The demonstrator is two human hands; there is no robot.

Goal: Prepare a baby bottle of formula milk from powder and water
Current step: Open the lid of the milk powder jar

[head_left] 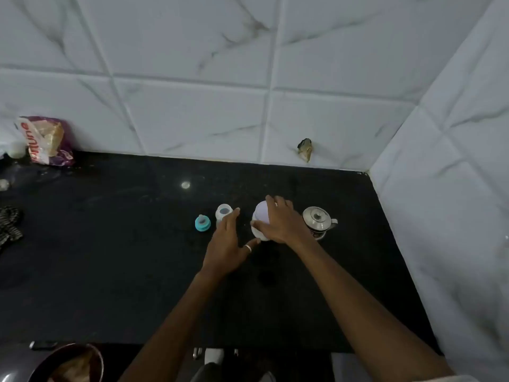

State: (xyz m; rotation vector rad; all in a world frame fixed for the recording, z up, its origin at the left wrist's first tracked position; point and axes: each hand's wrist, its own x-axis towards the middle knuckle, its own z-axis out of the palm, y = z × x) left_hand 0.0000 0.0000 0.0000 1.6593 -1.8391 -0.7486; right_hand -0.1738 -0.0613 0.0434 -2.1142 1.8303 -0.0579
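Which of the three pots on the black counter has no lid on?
The small baby bottle, leftmost of them: its mouth is open. The white tub and steel kettle have lids.

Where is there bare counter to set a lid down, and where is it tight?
Widest free patch: the counter between the teal teat ring and the dark cloth at the left edge. A strip lies behind the row, toward the wall. Tight: ring, bottle, tub under the right hand, and kettle stand close together, with the left hand in front.
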